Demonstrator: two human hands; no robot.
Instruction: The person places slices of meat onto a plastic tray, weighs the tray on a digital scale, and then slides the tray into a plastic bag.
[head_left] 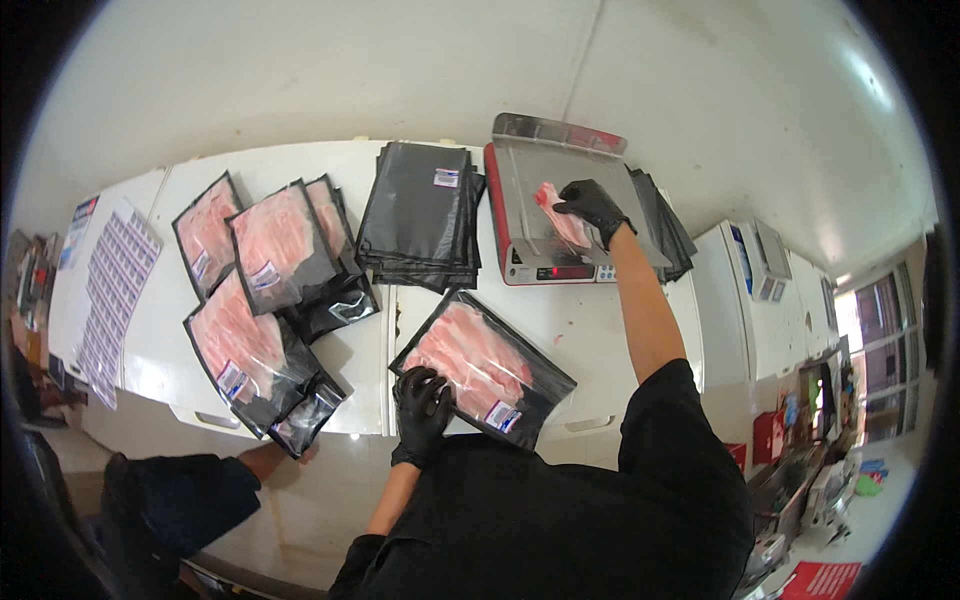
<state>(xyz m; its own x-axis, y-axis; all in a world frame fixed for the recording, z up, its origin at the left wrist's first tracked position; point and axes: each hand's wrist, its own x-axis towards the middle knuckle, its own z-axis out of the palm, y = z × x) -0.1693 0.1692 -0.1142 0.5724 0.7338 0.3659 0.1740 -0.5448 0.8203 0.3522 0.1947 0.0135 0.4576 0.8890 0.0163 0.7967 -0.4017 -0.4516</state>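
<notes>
On the metal tray of a red-framed digital scale (545,150) lies a long strip of pale pink raw meat (566,222). My right hand (595,208), in a black glove, has its fingers closed on the strip's upper right side. Closer to me, a clear-fronted black bag of sliced pink meat (468,362) lies aslant at the front edge of the white top. My left hand (424,412), also in a black glove, curls its fingers at the bag's lower left edge. Its fingertips are partly hidden. A small label (503,416) is on the bag.
Several filled meat bags (275,250) overlap on the left, some reaching the front edge. A stack of flat black bags (415,205) stands left of the scale; more black bags (668,225) lie right of it. Label sheets (115,290) lie far left, near another person's leg (195,500).
</notes>
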